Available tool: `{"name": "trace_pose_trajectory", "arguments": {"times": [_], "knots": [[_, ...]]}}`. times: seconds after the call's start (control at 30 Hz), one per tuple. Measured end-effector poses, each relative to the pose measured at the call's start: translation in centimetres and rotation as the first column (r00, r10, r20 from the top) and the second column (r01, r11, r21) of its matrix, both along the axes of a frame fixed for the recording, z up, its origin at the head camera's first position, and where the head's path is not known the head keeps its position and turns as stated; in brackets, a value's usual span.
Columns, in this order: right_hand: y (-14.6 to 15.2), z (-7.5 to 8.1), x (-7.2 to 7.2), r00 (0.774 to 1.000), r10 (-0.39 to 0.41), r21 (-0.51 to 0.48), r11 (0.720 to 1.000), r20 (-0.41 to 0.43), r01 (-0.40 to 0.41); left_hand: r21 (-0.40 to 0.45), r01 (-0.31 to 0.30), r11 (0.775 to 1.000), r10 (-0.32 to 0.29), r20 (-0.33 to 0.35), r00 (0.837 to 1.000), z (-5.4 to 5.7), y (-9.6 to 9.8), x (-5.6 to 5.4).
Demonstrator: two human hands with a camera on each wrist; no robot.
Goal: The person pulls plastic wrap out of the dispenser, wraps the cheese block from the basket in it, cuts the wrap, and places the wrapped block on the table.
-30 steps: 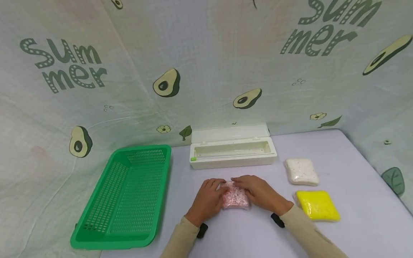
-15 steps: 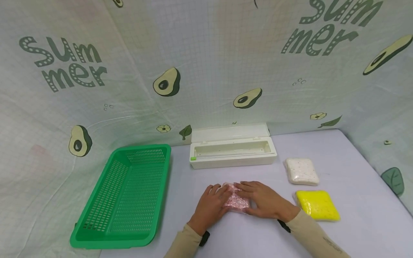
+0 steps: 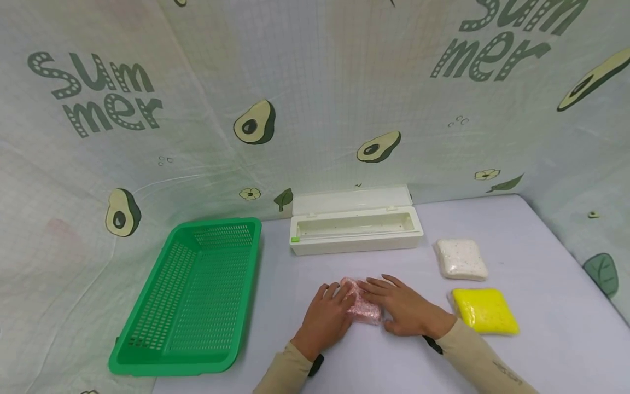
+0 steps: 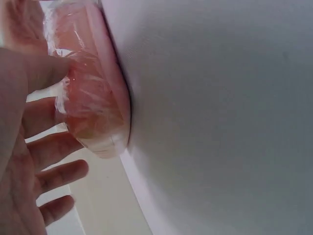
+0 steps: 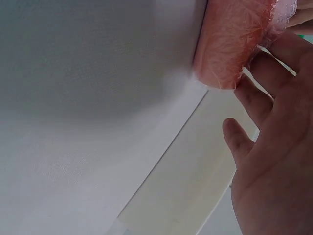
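A pink block wrapped in clear plastic film [image 3: 366,311] lies on the table, in front of the white box. My left hand [image 3: 326,316] touches its left side; in the left wrist view the thumb rests against the film [image 4: 90,73] and the other fingers are spread. From the right, my right hand [image 3: 406,307] lays its extended fingers on the top of the packet. In the right wrist view these fingers touch the wrapped edge [image 5: 230,44], with the little finger standing apart. The hands cover part of the packet's upper surface.
Behind the hands stands a long white cling film box [image 3: 356,245], its lid raised. A green perforated basket [image 3: 244,306] is at the left. Two film-wrapped blocks, one white [image 3: 461,259] and one yellow [image 3: 484,311], lie at the right near my right forearm.
Both hands have moved slightly to the right and nearer with the pink packet, which has turned a little. The right hand's fingers have shifted and spread over its top.
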State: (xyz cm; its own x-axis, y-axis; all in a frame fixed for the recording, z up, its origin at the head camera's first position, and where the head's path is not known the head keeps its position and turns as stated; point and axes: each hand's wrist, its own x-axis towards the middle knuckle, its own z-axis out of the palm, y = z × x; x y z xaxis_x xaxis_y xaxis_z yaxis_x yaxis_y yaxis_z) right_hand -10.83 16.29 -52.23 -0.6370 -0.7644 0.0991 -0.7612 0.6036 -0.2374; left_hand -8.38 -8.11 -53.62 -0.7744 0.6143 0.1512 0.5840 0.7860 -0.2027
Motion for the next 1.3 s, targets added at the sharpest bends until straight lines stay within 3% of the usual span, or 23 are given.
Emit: {"name": "trace_pose_trajectory", "arguments": {"times": [0.1,0.4,0.63,0.77,0.87,0.97,1.1,1.2,1.3], "knots": [[-0.2,0.0,0.0,1.000,-0.007,-0.011,1.000,0.003,0.007,-0.017,-0.012,1.000,0.012,0.023,1.000,0.0,0.2,0.2],[-0.9,-0.5,0.0,0.993,-0.024,-0.005,1.000,-0.114,0.024,-0.016,-0.038,0.999,0.039,0.049,0.998,-0.3,0.5,0.0],[-1.2,-0.8,-0.2,0.991,-0.049,-0.022,0.999,-0.127,0.046,0.012,-0.049,0.999,0.048,0.090,0.995,0.0,0.3,-0.2],[-1.1,-0.9,-0.1,0.995,-0.072,-0.103,0.993,-0.065,0.065,0.057,-0.048,0.997,0.042,0.109,0.993,-0.3,-0.1,-0.1],[-0.3,-1.0,0.0,0.999,-0.043,-0.237,0.971,-0.030,0.035,0.123,-0.057,0.991,0.036,0.166,0.986,-0.6,-0.5,0.0],[0.6,-0.5,0.1,0.999,-0.013,-0.364,0.931,0.032,0.024,0.273,-0.099,0.957,0.014,0.297,0.955,-0.5,-0.7,0.2],[1.1,0.7,0.3,0.979,-0.038,-0.428,0.895,0.202,0.123,0.503,-0.198,0.841,-0.082,0.481,0.873,0.1,-0.8,0.4],[0.9,1.0,0.2,0.953,-0.071,-0.455,0.867,0.296,0.205,0.572,-0.252,0.780,-0.143,0.556,0.819,0.3,-0.7,0.4],[0.5,0.9,-0.1,0.928,-0.127,-0.487,0.822,0.351,0.297,0.579,-0.300,0.758,-0.158,0.609,0.777,0.1,-0.4,0.4]]}}
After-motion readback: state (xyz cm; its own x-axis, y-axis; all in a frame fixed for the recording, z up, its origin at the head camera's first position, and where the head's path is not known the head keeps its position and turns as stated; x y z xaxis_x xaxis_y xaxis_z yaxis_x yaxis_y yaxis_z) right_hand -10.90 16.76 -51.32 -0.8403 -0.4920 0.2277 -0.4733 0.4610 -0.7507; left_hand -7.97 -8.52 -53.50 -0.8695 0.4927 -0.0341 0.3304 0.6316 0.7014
